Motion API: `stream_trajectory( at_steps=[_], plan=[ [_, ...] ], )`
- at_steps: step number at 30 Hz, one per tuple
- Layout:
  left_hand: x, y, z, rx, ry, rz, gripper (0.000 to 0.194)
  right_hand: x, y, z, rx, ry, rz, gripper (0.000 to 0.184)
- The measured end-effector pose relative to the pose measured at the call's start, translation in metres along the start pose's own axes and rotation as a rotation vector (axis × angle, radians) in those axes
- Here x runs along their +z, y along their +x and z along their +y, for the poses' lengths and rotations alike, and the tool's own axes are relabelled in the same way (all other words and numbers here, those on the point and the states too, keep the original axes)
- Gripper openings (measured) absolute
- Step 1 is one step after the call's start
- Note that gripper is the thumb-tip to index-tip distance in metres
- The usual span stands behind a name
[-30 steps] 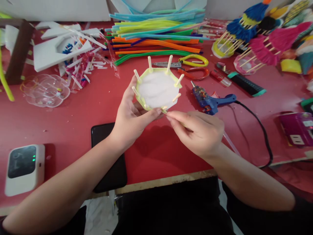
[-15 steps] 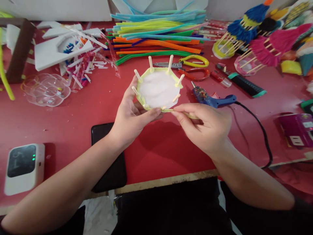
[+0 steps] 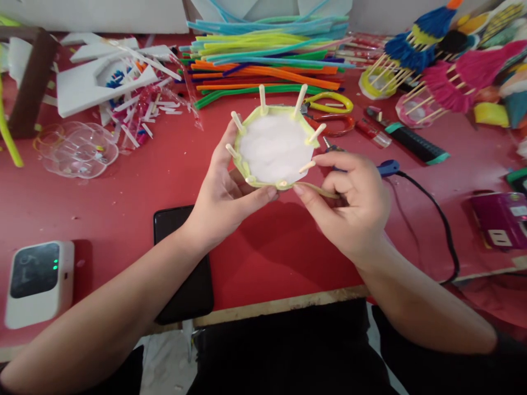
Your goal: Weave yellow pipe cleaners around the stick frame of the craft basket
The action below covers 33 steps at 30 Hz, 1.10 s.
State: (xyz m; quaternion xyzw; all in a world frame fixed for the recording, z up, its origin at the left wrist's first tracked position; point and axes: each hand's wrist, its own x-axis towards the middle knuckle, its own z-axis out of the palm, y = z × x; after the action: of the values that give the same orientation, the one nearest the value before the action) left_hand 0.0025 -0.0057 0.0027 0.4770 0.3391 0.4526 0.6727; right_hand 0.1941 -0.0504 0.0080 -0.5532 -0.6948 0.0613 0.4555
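Note:
A white octagonal foam base (image 3: 275, 145) is raised above the table, its rim wrapped in yellow pipe cleaner. Several short wooden sticks (image 3: 300, 101) stand up around that rim. Gripping the base from its left side is my left hand (image 3: 216, 200), thumb on the near edge and fingers underneath. The loose end of the yellow pipe cleaner (image 3: 319, 190) runs from the near right edge into my right hand (image 3: 352, 195). My right thumb touches the strip by the rim, while the index finger reaches to a stick on the right. The curled fingers hide the strip's tip.
Colourful pipe cleaners (image 3: 267, 55) lie piled at the back. Scissors (image 3: 329, 104), a blue glue gun (image 3: 387, 167) and a cutter (image 3: 418, 142) are on the right. A black phone (image 3: 185, 280) lies near the front edge, with foam scraps (image 3: 82, 88) back left.
The base has shifted slightly right and tilted a little. My right index finger has lifted off the strip toward the stick on the right, opening a gap from the thumb.

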Motion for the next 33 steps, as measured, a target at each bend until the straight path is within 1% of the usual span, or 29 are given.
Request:
stream_trajectory(
  at_steps=[4,7,13,19,24,33],
  plan=[
    [-0.0028,0.0002,0.0026,-0.101,-0.074,-0.056,0.112,-0.0012,0.0018,0.0035,0.034,0.083,-0.017,0.023],
    [-0.0036,0.0003,0.0056,-0.144,-0.107,-0.071,0.11,-0.0016,0.0034,0.0044,0.079,0.118,-0.019,0.02],
    [-0.0023,0.0001,0.0076,-0.149,-0.111,-0.051,0.111,-0.0021,0.0052,0.0038,0.101,0.144,-0.017,0.017],
    [-0.0044,-0.0015,0.0078,-0.153,-0.136,-0.061,0.105,-0.0026,0.0053,0.0043,0.119,0.136,-0.007,0.017],
    [-0.0042,-0.0018,0.0082,-0.158,-0.13,-0.07,0.104,-0.002,0.0063,0.0061,0.121,0.156,-0.013,0.016],
    [-0.0045,-0.0009,0.0071,-0.167,-0.113,-0.074,0.108,-0.0015,0.0064,0.0086,0.117,0.156,-0.009,0.017]
  ],
)
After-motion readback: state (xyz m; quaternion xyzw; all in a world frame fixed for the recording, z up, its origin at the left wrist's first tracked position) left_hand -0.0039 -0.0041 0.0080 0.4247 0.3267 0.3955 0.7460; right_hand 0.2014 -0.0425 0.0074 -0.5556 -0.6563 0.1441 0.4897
